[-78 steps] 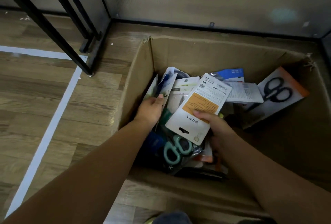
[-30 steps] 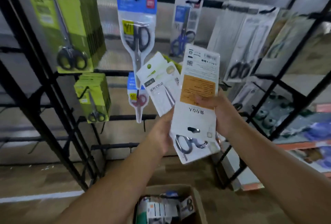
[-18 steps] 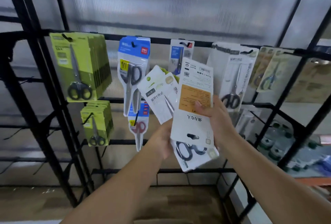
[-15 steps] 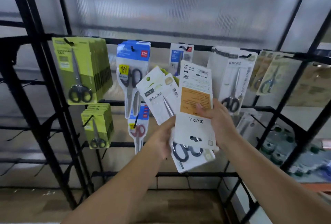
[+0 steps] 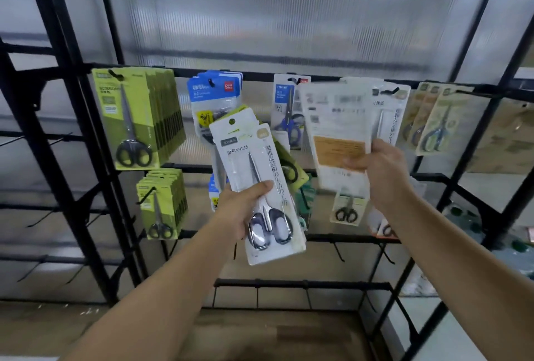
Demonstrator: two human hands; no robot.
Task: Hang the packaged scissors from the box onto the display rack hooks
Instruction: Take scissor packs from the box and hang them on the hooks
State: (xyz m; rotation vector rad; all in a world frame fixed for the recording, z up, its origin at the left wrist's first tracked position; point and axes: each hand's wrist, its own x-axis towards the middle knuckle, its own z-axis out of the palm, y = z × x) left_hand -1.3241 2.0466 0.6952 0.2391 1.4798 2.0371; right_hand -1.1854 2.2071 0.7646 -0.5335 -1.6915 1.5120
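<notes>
My left hand [image 5: 241, 210] grips a fanned stack of white card-backed scissors packs [image 5: 260, 187] around the middle, thumb across the front. My right hand [image 5: 381, 170] pinches one flat white pack with an orange label [image 5: 336, 135] at its lower edge, raised before the black wire display rack [image 5: 289, 74]. These cards feel light and stiff but slick, I judge; holding low keeps the hang-hole free for the black hook [image 5: 388, 91] holding matching white packs.

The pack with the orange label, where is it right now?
In the head view, right of centre: the right hand holds the pack with the orange label up, back side showing, in front of the white packs hanging on the top rail.
</notes>
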